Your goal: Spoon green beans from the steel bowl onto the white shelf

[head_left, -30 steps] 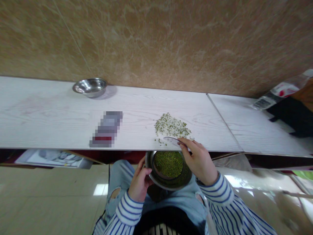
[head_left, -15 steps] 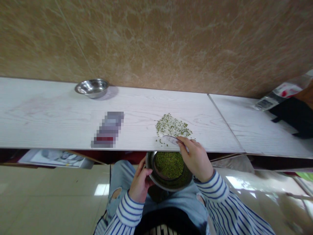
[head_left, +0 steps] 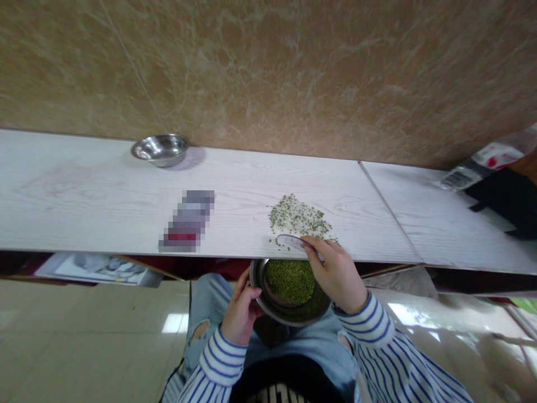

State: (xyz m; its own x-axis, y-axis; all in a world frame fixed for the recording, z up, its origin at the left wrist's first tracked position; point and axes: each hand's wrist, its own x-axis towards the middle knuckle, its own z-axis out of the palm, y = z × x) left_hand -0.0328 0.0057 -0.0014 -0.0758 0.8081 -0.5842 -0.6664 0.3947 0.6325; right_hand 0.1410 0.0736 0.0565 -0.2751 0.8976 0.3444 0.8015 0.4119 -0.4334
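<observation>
My left hand [head_left: 242, 308] grips the left rim of a steel bowl [head_left: 272, 314], held just below the table's front edge above my lap. Small green beans [head_left: 290, 281], which look like mung beans, cover its bottom. Between the thumb and fingers of my right hand [head_left: 337, 271] is a thin, clear piece with a dark curved edge [head_left: 289, 240]; its exact kind I cannot make out. It touches or hovers just over the near side of a patch of scattered green beans [head_left: 298, 217] on the tabletop. The right hand partly covers the bowl's right side.
A second steel bowl [head_left: 160, 150] stands by the wall on the white table [head_left: 235, 179]. A blurred-out flat object [head_left: 187, 221] lies left of the beans. At the far right are a plastic bottle [head_left: 482, 162] and a black item [head_left: 503, 196]. Open shelves run under the tabletop.
The clear piece in my right hand has shifted slightly left along the near edge of the scattered beans. My left hand keeps the bowl in place. The view has moved a little.
</observation>
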